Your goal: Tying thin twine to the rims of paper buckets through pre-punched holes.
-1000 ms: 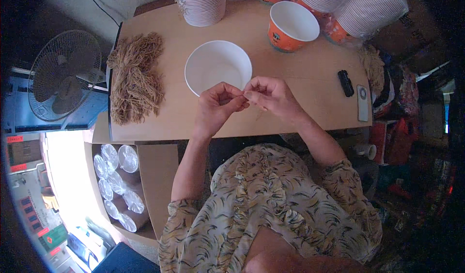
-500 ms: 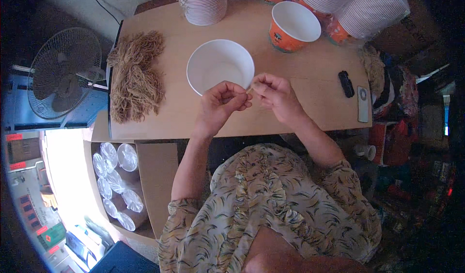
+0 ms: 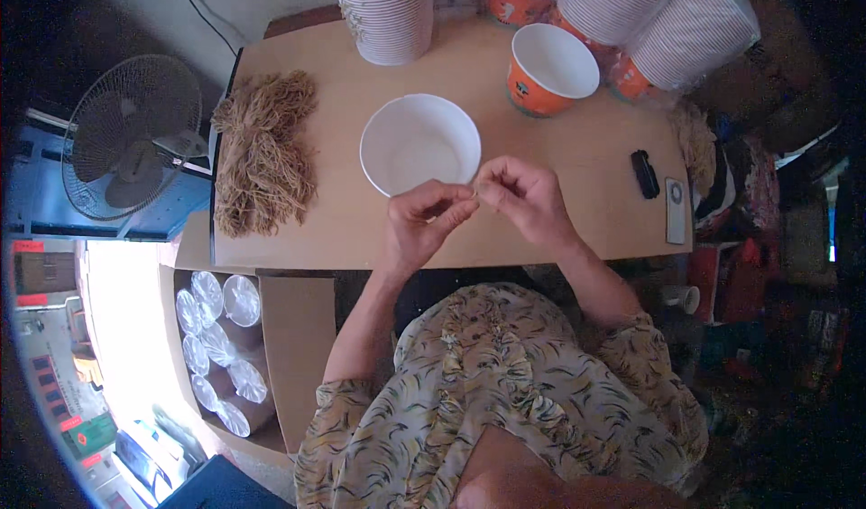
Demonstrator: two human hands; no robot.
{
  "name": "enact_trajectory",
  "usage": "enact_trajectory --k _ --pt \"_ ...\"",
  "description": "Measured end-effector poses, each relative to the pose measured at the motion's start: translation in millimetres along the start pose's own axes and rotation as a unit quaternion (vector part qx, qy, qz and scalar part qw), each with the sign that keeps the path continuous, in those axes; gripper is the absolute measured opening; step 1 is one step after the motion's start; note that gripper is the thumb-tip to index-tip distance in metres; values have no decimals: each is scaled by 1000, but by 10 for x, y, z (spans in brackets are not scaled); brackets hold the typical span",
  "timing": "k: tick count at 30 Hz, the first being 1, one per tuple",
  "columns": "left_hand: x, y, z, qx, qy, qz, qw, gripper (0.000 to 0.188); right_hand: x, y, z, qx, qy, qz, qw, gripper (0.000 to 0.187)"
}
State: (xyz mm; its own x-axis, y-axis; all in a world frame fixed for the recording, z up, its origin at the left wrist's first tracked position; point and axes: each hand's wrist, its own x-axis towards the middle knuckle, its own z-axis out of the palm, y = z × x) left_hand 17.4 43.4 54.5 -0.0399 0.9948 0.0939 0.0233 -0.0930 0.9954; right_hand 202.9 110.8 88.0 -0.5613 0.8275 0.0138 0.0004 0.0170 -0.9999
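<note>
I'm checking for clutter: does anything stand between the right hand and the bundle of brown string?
Yes: the left hand is between the right hand and the brown string, with the white bowl just beyond it, farther from the person. Nothing else visible stands between.

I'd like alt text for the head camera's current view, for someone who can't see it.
Left hand and right hand pinch together near a white bowl on a table; anything held is too small to identify. Tan strands lie to the left; an orange bowl and stacked bowls stand beyond.

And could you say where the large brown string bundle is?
Head view: the bundle lies at left on the table, between the fan and the white bowl.
</note>
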Motion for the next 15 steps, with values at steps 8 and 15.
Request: enact_trajectory --k 8,15 --pt "-150 57 43 177 27 184 966 12 -117 -16 -196 -99 -95 47 989 15" --pt "-154 -67 39 276 81 234 929 16 -125 -119 -352 5 -47 49 998 15"
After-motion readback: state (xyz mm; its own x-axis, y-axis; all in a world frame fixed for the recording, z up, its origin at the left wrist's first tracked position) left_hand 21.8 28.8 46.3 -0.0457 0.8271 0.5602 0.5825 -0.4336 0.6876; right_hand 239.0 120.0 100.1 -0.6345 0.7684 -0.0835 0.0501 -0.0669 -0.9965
